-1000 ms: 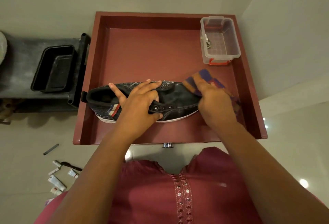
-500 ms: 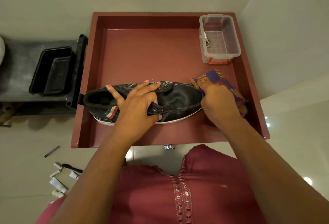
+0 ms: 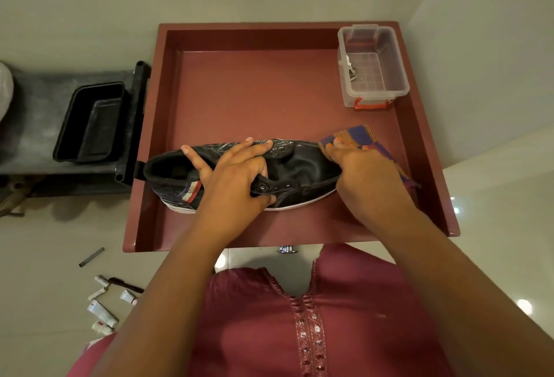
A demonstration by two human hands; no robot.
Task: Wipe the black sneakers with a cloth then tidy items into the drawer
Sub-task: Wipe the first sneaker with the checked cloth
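A black sneaker (image 3: 302,171) with a white sole lies on its side in the open red drawer (image 3: 254,97), toe pointing right. My left hand (image 3: 236,178) grips its middle, thumb hooked under the lace flap and fingers over the tongue. My right hand (image 3: 362,175) holds a blue and orange patterned cloth (image 3: 356,133) against the toe of the sneaker. Most of the cloth is hidden beneath that hand.
A clear plastic box (image 3: 373,66) with red clips stands in the drawer's far right corner. Left of the drawer, a black tray (image 3: 90,123) sits on a grey shelf. Several small tubes (image 3: 102,312) and a dark stick (image 3: 91,256) lie on the floor at lower left.
My right hand has slid the cloth from the top of the toe out to its tip and down a little. The left hand keeps its hold on the sneaker.
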